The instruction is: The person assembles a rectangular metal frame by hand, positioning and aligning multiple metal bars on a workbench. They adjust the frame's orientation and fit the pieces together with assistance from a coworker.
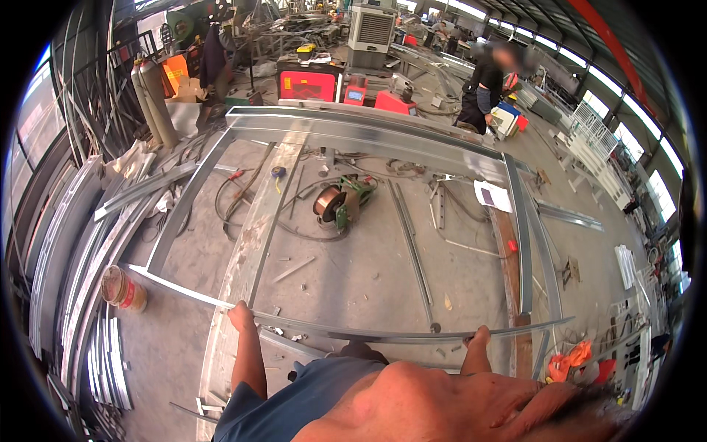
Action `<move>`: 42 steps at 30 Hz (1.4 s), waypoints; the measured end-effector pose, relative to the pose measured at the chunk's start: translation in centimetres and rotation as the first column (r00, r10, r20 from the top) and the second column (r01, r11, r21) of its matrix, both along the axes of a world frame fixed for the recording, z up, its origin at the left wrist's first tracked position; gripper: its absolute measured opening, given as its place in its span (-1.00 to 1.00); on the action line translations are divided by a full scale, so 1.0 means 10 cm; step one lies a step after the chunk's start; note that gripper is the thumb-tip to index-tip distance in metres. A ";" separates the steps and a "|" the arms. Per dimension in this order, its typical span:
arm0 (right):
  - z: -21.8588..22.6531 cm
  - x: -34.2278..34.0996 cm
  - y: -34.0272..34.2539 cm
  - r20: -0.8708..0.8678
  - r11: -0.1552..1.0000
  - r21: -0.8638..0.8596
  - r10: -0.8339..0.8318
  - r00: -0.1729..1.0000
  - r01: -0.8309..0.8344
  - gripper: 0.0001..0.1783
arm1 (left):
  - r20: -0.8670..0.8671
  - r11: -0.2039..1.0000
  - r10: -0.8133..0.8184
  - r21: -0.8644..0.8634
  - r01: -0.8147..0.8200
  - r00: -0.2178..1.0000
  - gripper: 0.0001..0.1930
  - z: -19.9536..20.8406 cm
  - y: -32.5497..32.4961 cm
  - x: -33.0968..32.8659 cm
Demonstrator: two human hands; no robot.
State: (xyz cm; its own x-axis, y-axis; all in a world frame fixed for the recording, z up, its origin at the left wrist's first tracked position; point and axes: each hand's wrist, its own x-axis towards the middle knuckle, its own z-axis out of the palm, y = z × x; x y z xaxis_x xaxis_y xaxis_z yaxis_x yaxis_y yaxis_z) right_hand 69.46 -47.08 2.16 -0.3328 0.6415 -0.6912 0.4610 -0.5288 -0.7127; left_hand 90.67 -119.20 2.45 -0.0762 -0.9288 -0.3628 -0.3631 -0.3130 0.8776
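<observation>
The person's left hand point(241, 317) and right hand point(479, 337) are on one long metal bar point(361, 334). The bar crosses the near side of a big metal frame point(372, 135), and its right end pokes out past the frame's right side. The left hand's fingers are bent closed on the bar, right over the left beam point(254, 236). The right hand's fingers are closed on it too, a little left of the rusty right beam point(507, 269). Both beams run under the frame, from its far edge to its near edge.

White paper point(493, 196) lies by the far end of the right beam, with a small red thing point(512, 245) nearer. A blue and yellow tape measure point(278, 173) is on the left beam. In the middle of the floor point(353, 265), inside the frame, sits a spool of copper wire point(329, 202) on a green machine point(357, 193). A bucket point(123, 289) stands near the bar's left end. Past the frame's far right corner is another person point(480, 92) in dark clothes.
</observation>
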 end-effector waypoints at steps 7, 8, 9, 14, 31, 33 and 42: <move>0.00 0.01 0.00 -0.022 1.000 0.015 0.003 1.000 -0.003 -0.74 | -0.008 1.000 -0.006 0.016 0.006 1.000 -0.66 0.07 0.05 -0.01; 0.01 0.00 -0.04 -0.017 1.000 0.019 -0.004 1.000 0.004 -0.75 | -0.007 1.000 -0.006 0.014 0.007 1.000 -0.66 0.06 0.04 0.01; 0.02 -0.01 -0.07 -0.012 1.000 0.022 -0.011 1.000 0.011 -0.75 | -0.005 1.000 -0.007 0.012 0.007 1.000 -0.66 0.06 0.03 0.02; -0.01 -0.01 -0.01 0.020 0.999 0.049 0.012 1.000 -0.012 -0.82 | 0.041 1.000 -0.005 0.007 0.004 0.999 -0.64 0.00 0.01 -0.01; -0.03 -0.01 0.00 -0.005 0.994 0.106 0.032 0.999 -0.031 -0.77 | -0.084 0.997 0.057 0.061 -0.052 0.995 -0.66 0.00 0.06 -0.06; -0.01 -0.01 -0.03 -0.007 0.994 0.108 0.030 1.000 -0.029 -0.77 | -0.072 0.998 0.040 0.050 -0.036 0.997 -0.66 -0.01 0.05 -0.04; -0.03 -0.02 0.04 0.014 0.994 0.111 0.024 1.000 -0.026 -0.73 | -0.089 1.000 0.025 0.013 -0.024 0.996 -0.65 -0.06 0.04 -0.05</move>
State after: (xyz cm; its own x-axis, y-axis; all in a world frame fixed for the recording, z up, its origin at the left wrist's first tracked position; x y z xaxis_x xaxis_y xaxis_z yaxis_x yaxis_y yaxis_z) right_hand 69.27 -46.70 1.85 -0.3413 0.7059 -0.6207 0.4824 -0.4352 -0.7602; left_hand 90.20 -118.80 1.82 -0.0864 -0.9262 -0.3669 -0.2755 -0.3317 0.9022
